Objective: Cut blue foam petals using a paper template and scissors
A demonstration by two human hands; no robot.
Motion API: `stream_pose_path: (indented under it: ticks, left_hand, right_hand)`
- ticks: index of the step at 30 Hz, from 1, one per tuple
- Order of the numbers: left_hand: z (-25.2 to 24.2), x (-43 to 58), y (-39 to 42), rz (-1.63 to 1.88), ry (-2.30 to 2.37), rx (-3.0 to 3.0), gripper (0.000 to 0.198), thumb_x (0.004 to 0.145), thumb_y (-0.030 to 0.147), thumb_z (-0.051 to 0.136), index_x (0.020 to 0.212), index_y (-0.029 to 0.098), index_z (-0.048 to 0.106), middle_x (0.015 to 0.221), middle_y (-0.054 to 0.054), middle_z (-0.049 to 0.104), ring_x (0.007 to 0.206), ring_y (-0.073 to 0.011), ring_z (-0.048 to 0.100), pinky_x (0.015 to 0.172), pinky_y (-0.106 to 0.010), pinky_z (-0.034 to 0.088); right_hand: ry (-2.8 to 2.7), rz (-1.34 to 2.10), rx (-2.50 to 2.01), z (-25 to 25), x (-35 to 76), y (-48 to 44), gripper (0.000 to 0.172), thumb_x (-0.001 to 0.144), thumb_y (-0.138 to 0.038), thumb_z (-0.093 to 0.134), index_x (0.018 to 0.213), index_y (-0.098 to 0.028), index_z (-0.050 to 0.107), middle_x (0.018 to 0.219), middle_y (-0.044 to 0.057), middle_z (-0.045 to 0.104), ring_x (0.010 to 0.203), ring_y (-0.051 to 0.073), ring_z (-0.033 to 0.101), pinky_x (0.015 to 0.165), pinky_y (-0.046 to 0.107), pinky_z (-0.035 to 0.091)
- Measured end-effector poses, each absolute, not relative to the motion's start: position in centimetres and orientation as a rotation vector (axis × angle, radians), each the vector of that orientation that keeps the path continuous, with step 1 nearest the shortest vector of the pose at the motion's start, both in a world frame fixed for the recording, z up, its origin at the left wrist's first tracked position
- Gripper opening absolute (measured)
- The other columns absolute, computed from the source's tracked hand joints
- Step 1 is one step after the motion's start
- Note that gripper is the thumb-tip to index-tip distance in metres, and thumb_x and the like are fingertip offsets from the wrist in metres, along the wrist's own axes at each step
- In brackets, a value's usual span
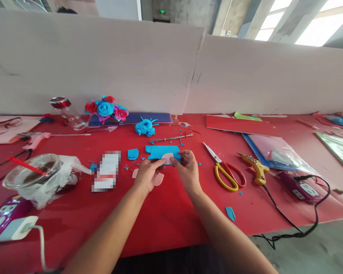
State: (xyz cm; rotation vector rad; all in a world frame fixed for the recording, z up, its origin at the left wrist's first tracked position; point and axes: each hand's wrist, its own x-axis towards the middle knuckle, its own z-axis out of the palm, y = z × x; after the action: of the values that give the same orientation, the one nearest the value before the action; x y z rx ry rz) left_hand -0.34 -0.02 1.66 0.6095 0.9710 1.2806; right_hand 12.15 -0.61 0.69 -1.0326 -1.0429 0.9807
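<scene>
My left hand [148,174] and my right hand [188,168] pinch a small pale pink paper petal [168,156] between thumbs and fingers. Behind it, partly covered, is a bright blue crepe paper strip [157,149]; whether my right fingers also touch the strip I cannot tell. Other pink petals [159,179] lie under and beside my left hand. A cut blue paper piece [133,154] rests left of the strip. Beyond are a bundle of thin wires [171,138] and a blue paper flower cluster [145,127]. Scissors [226,173] with yellow and red handles lie to the right, blades apart.
A yellow glue gun [255,167] and a purple power strip [300,188] with a black cord are at right. At left are a lidded cup [31,173] in a plastic bag, a pink glue gun [36,140], a clear bottle [70,114] and a paper flower bouquet [106,109].
</scene>
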Motion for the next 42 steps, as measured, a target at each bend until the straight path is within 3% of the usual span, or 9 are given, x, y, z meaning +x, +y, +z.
stream_pose_path:
  ticks: [7, 10, 13, 20, 25, 29, 34, 38, 42]
  left_hand:
    - [1.6, 0.0, -0.1, 1.308, 0.932, 0.665, 0.029, 0.054, 0.029, 0.083, 0.079, 0.017, 0.073, 0.088, -0.007, 0.074, 0.084, -0.0193, 0.066, 0.075, -0.03, 0.047]
    - [1.5, -0.2, 0.0, 1.351, 0.972, 0.648, 0.031, 0.052, 0.028, 0.084, 0.079, 0.019, 0.073, 0.086, -0.004, 0.074, 0.083, -0.0182, 0.065, 0.077, -0.03, 0.046]
    - [1.6, -0.4, 0.0, 1.363, 1.008, 0.661, 0.03, 0.053, 0.028, 0.084, 0.08, 0.019, 0.072, 0.083, -0.004, 0.074, 0.082, -0.0176, 0.066, 0.073, -0.027, 0.046]
    - [1.6, -0.5, 0.2, 1.407, 0.938, 0.522, 0.028, 0.051, 0.02, 0.084, 0.074, 0.018, 0.069, 0.078, -0.001, 0.072, 0.075, -0.0131, 0.066, 0.064, -0.021, 0.045]
    - [1.7, -1.0, 0.7, 1.415, 0.921, 0.302, 0.028, 0.048, 0.007, 0.082, 0.069, 0.016, 0.066, 0.073, -0.001, 0.069, 0.068, -0.0111, 0.065, 0.05, -0.017, 0.039]
    - [2.6, -1.1, 0.9, 1.45, 0.968, 0.216, 0.025, 0.053, 0.004, 0.078, 0.07, 0.017, 0.066, 0.073, -0.001, 0.069, 0.064, -0.0098, 0.063, 0.047, -0.017, 0.037]
    - [4.6, -0.6, -0.1, 1.42, 1.014, 0.17, 0.023, 0.055, 0.009, 0.078, 0.073, 0.018, 0.066, 0.077, 0.001, 0.069, 0.064, -0.0079, 0.061, 0.051, -0.017, 0.037]
    - [5.9, -0.2, -1.7, 1.561, 1.036, 0.304, 0.025, 0.055, 0.016, 0.08, 0.076, 0.019, 0.066, 0.083, 0.001, 0.07, 0.075, -0.0102, 0.063, 0.058, -0.019, 0.041]
    - [6.4, 0.0, -2.9, 1.6, 1.009, 0.277, 0.03, 0.054, 0.019, 0.081, 0.079, 0.021, 0.065, 0.09, 0.001, 0.07, 0.086, -0.0131, 0.064, 0.068, -0.023, 0.045]
  right_hand:
    - [-1.233, 0.964, -1.158, 2.8, 14.3, -1.6, 0.032, 0.081, -0.029, 0.057, 0.11, -0.024, 0.046, 0.083, 0.001, 0.066, 0.072, 0.016, 0.063, 0.066, 0.03, 0.051]
    - [-1.599, 0.55, -1.567, 3.0, 20.8, -2.6, 0.021, 0.082, -0.026, 0.051, 0.101, -0.022, 0.058, 0.1, 0.008, 0.067, 0.088, 0.022, 0.063, 0.076, 0.036, 0.049]
    - [-1.782, 0.113, -2.046, 1.8, 27.6, -3.8, 0.032, 0.075, -0.022, 0.057, 0.107, -0.018, 0.06, 0.104, 0.014, 0.066, 0.1, 0.031, 0.06, 0.087, 0.047, 0.042]
    - [-1.874, 0.13, -2.329, 0.6, 31.8, -3.6, 0.051, 0.07, -0.025, 0.061, 0.12, -0.015, 0.058, 0.103, 0.017, 0.064, 0.083, 0.027, 0.063, 0.067, 0.033, 0.043]
    - [-1.511, 0.466, -2.254, 4.0, 30.4, -3.4, 0.058, 0.069, -0.034, 0.064, 0.124, -0.017, 0.055, 0.068, 0.004, 0.061, 0.061, 0.019, 0.055, 0.055, 0.029, 0.038]
    - [-1.263, 1.134, -1.67, 5.5, 26.9, -7.0, 0.082, 0.065, -0.046, 0.073, 0.138, -0.026, 0.039, 0.077, 0.0, 0.053, 0.062, 0.014, 0.047, 0.05, 0.024, 0.034]
    - [-1.215, 1.679, -1.212, 4.8, 20.9, -12.1, 0.07, 0.071, -0.067, 0.061, 0.128, -0.031, 0.045, 0.088, 0.002, 0.047, 0.063, 0.012, 0.042, 0.046, 0.021, 0.029]
    - [-1.38, 1.729, -1.166, 5.6, 17.7, -13.6, 0.064, 0.073, -0.067, 0.061, 0.122, -0.028, 0.045, 0.093, 0.003, 0.048, 0.074, 0.015, 0.046, 0.061, 0.025, 0.039]
    - [-1.333, 1.74, -1.216, 6.4, 16.6, -13.9, 0.057, 0.077, -0.067, 0.055, 0.118, -0.028, 0.045, 0.091, 0.001, 0.047, 0.069, 0.013, 0.044, 0.058, 0.024, 0.039]
